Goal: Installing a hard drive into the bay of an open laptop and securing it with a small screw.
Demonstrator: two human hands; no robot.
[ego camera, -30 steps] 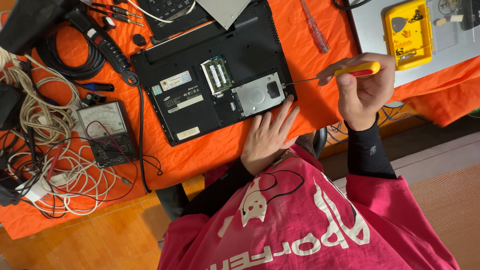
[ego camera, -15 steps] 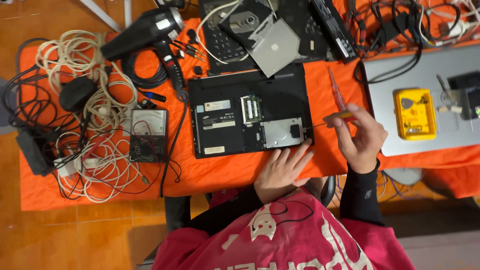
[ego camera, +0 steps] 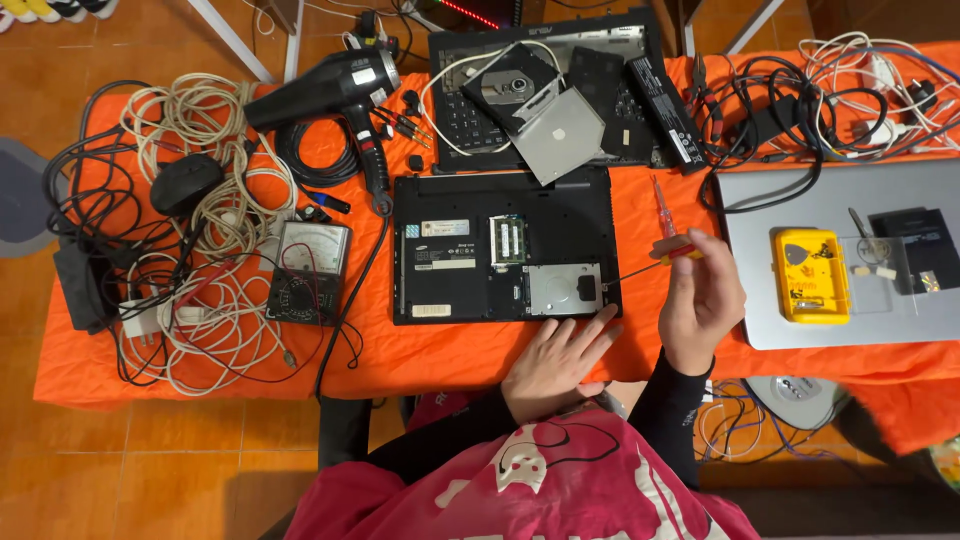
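1. Right hand [ego camera: 700, 300] is closed around a yellow-and-red screwdriver [ego camera: 668, 256], tip at the right edge of the hard drive [ego camera: 565, 290] in the black laptop base [ego camera: 500, 245].
2. Left hand [ego camera: 555, 365] lies open and flat on the orange cloth [ego camera: 440, 350], fingertips touching the laptop's front edge, holding nothing.
3. Second red screwdriver [ego camera: 662, 208] lies just right of the laptop.
4. Left: analog multimeter [ego camera: 308, 272], tangled white cables [ego camera: 215, 310], black hair dryer [ego camera: 335, 95].
5. Right: silver laptop [ego camera: 760, 210] carrying a yellow parts box [ego camera: 810, 275].

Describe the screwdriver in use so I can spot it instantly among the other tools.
On the orange table, find the opened black laptop lying underside up. At its right edge, the right hand holds a screwdriver whose thin shaft points at the silver hard drive. Unlike the red screwdriver lying loose above, its handle is red and yellow.
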